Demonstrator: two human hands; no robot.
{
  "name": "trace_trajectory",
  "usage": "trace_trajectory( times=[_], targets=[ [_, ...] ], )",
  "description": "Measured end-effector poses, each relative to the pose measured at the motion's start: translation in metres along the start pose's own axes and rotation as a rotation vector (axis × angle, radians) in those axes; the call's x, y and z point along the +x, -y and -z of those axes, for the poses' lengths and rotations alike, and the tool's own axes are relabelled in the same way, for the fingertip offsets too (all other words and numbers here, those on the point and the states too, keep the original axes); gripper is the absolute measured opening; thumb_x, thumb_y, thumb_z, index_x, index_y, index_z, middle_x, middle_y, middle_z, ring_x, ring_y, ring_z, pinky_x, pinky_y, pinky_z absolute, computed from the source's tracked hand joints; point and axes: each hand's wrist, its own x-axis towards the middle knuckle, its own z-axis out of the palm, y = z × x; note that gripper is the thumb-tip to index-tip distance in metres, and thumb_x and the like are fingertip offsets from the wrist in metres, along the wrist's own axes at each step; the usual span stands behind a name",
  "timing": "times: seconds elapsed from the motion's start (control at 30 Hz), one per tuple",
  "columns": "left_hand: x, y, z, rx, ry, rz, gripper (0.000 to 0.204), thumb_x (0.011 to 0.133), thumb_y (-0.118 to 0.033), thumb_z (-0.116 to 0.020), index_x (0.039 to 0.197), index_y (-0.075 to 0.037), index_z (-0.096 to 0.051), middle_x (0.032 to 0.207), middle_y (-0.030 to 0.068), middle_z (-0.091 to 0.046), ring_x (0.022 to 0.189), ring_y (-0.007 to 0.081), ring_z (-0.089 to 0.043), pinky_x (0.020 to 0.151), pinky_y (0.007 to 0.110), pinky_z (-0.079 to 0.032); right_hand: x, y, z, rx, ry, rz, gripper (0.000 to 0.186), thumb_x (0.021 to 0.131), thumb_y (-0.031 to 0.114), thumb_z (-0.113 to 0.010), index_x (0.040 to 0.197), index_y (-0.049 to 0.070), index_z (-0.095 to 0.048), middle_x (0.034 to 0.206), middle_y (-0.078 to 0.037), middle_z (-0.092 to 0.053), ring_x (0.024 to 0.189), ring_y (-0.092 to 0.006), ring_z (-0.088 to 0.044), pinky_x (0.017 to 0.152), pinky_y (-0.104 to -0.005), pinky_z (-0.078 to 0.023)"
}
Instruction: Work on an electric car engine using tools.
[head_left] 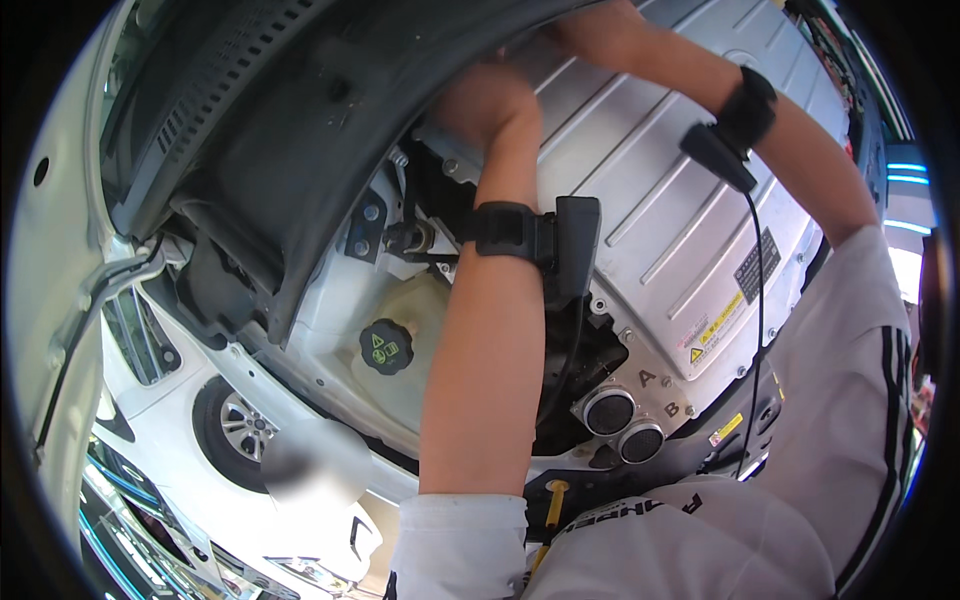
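Both my arms reach over a ribbed silver metal cover in a vehicle's engine bay. My left hand is at the cover's far left edge, next to the black cowl panel. Motion smears its fingers, and part of it blends into the dark gap there. Farther right, my right hand lies over the cover's far end, close to the cowl's edge. Its fingers are hidden and blurred, so any held thing cannot be made out. Each wrist wears a black strap with a box and cable.
A pale fluid tank with a black cap sits left of my left forearm. Two round metal-rimmed ports stand at the cover's near corner. A yellow rod is at the front edge. Beyond the left fender is a white car.
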Motion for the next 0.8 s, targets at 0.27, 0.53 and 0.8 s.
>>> trace_trajectory(
  times=[0.27,0.53,0.8],
  targets=[
    [0.003,0.008,-0.019,0.038,-0.200,-0.121,0.025,0.077,-0.032,-0.074,0.098,-0.018,-0.074,0.104,0.0080,-0.070,0.097,0.0286,-0.066,0.086,0.040,-0.049,-0.018,-0.005,-0.001,-0.167,-0.404,0.291,0.025,0.066,0.024,-0.065,0.076,0.002,-0.068,0.083,-0.019,-0.067,0.088,-0.0340,-0.064,0.094,-0.0557,-0.039],
    [0.008,0.009,-0.002,0.146,-0.086,-0.077,0.030,0.077,-0.035,-0.073,0.100,-0.016,-0.073,0.105,0.0066,-0.070,0.098,0.0282,-0.067,0.086,0.040,-0.051,-0.018,0.017,0.010,-0.299,-0.566,0.356,0.025,0.068,0.024,-0.062,0.076,0.001,-0.069,0.084,-0.016,-0.068,0.095,-0.0342,-0.063,0.100,-0.0572,-0.033],
    [0.008,0.008,0.002,0.222,-0.048,-0.093,0.032,0.077,-0.035,-0.074,0.102,-0.016,-0.073,0.106,0.0068,-0.070,0.098,0.0282,-0.067,0.085,0.040,-0.051,-0.011,0.004,0.010,-0.197,-0.238,0.304,0.021,0.069,0.022,-0.060,0.076,0.004,-0.069,0.078,-0.014,-0.068,0.088,-0.0303,-0.064,0.093,-0.0541,-0.039]
  ],
)
